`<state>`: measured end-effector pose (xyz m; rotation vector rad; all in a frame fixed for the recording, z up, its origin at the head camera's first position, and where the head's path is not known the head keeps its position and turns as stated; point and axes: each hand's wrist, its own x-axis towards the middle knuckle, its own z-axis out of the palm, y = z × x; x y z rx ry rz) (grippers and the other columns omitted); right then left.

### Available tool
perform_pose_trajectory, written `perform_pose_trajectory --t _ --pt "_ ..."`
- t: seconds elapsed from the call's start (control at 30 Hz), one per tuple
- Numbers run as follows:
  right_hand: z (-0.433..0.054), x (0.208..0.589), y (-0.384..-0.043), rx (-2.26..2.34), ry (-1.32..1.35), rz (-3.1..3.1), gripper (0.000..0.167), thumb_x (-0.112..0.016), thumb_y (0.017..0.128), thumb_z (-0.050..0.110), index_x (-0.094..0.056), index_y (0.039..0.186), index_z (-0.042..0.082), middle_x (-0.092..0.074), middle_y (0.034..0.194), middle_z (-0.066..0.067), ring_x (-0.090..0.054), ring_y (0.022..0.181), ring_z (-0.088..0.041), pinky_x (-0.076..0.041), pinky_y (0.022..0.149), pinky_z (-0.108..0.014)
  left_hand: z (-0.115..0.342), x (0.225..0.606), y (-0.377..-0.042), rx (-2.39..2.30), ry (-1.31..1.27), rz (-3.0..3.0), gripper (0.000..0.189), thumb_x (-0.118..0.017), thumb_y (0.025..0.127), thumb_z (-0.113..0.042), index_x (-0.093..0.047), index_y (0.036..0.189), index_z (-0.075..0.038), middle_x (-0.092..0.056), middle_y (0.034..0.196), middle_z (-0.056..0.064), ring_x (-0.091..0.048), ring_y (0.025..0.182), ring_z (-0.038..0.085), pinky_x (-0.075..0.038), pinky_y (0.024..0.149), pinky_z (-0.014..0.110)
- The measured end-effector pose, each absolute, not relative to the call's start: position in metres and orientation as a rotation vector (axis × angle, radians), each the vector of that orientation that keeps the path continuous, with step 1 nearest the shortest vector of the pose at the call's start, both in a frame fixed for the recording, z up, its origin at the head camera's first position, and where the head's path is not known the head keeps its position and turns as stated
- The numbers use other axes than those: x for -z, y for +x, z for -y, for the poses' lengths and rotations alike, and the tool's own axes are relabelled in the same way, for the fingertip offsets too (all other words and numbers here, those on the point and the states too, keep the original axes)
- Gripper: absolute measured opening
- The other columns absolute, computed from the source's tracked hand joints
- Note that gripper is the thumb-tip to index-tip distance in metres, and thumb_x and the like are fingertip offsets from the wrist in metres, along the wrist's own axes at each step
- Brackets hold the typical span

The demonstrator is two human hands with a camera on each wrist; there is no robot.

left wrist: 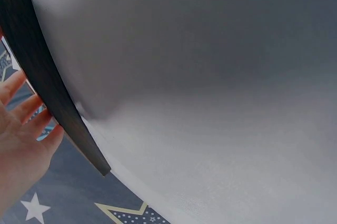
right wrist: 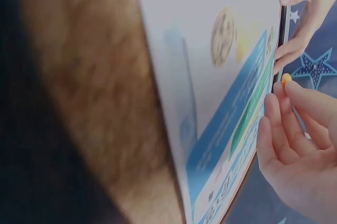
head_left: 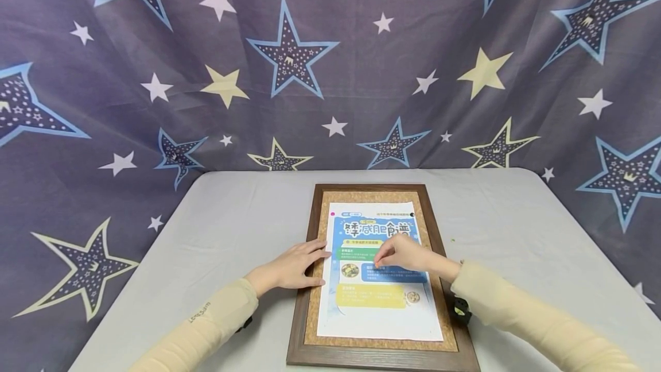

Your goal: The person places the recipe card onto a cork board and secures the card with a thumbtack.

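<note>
While the left hand (head_left: 290, 266), splayed, seemingly steadies a blue-and-white printed paper sheet (head_left: 379, 323) on brown wood-framed corkboard (head_left: 382, 357), right hand (head_left: 405, 254) pinches a small orange object (right wrist: 287, 78), possibly a pin, over mid-sheet.

Printed sheet (head_left: 381, 278) on framed corkboard (head_left: 382, 356)

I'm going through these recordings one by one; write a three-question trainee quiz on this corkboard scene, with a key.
1. True or false: the left hand lies at the right edge of the framed corkboard.
2. In the head view, the pin at the poster's upper right corner is: A pink; B black; C green.
3. Fill in: the right hand pinches a small ____ object.

Key: 1 false; 2 B; 3 orange.
</note>
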<state>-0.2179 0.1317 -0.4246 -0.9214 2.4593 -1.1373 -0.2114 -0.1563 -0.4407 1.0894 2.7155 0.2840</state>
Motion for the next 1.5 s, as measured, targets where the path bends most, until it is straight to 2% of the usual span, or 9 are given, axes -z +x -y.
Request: perform_pose_trajectory --t 0.27,0.5,0.73,1.03,1.23,1.37,1.5 --pt "-0.118 0.428 -0.214 1.143 -0.889 -2.425 0.007 -0.064 0.079 0.004 -0.071 0.081 0.003 -0.068 0.076 -0.002 -0.060 0.065 -0.012 -0.045 0.056 -0.017 0.156 0.440 -0.211 -0.280 1.090 -2.720 0.062 -0.054 0.083 -0.047 -0.041 0.132 -0.011 -0.025 0.143 0.013 -0.020 0.131 0.029 -0.020 0.104 0.046" --pt "-0.107 0.429 -0.210 1.193 -0.924 -2.332 0.008 -0.063 0.079 0.002 -0.070 0.082 0.000 -0.068 0.077 -0.005 -0.061 0.066 -0.018 -0.043 0.055 -0.017 0.156 0.440 -0.211 -0.280 1.083 -2.718 0.062 -0.054 0.083 -0.047 -0.040 0.133 -0.012 -0.025 0.143 0.013 -0.020 0.131 0.029 -0.020 0.104 0.047" --pt "-0.095 0.430 -0.205 1.170 -0.895 -2.303 0.008 -0.064 0.078 0.005 -0.071 0.082 0.004 -0.068 0.076 -0.001 -0.061 0.068 -0.014 -0.047 0.060 -0.019 0.156 0.440 -0.211 -0.287 1.074 -2.716 0.062 -0.054 0.083 -0.047 -0.041 0.132 -0.011 -0.026 0.142 0.013 -0.021 0.131 0.029 -0.020 0.104 0.047" --pt "-0.080 0.429 -0.199 1.156 -0.891 -2.288 0.006 -0.066 0.076 0.004 -0.071 0.080 0.004 -0.068 0.073 -0.003 -0.060 0.061 -0.013 -0.044 0.053 -0.017 0.155 0.441 -0.211 -0.297 1.065 -2.719 0.061 -0.055 0.083 -0.046 -0.042 0.132 -0.012 -0.027 0.142 0.013 -0.021 0.131 0.029 -0.020 0.103 0.048" --pt "-0.072 0.430 -0.193 1.188 -0.858 -2.251 0.005 -0.068 0.073 0.001 -0.070 0.077 0.002 -0.068 0.072 -0.006 -0.061 0.060 -0.016 -0.045 0.052 -0.017 0.156 0.442 -0.212 -0.299 1.067 -2.718 0.061 -0.055 0.082 -0.046 -0.042 0.131 -0.011 -0.027 0.142 0.013 -0.021 0.131 0.029 -0.020 0.103 0.048" --pt "-0.066 0.430 -0.189 1.228 -0.841 -2.208 0.005 -0.069 0.071 0.000 -0.070 0.076 0.000 -0.068 0.071 -0.008 -0.059 0.056 -0.013 -0.044 0.049 -0.016 0.156 0.442 -0.212 -0.296 1.073 -2.718 0.062 -0.055 0.082 -0.046 -0.042 0.131 -0.011 -0.026 0.142 0.013 -0.021 0.131 0.029 -0.020 0.104 0.048" --pt "-0.061 0.432 -0.185 1.267 -0.830 -2.145 0.005 -0.068 0.071 -0.002 -0.070 0.076 -0.002 -0.068 0.071 -0.010 -0.060 0.058 -0.013 -0.046 0.052 -0.017 0.156 0.441 -0.212 -0.293 1.075 -2.719 0.062 -0.055 0.083 -0.047 -0.042 0.131 -0.011 -0.026 0.142 0.013 -0.021 0.131 0.029 -0.020 0.104 0.047"
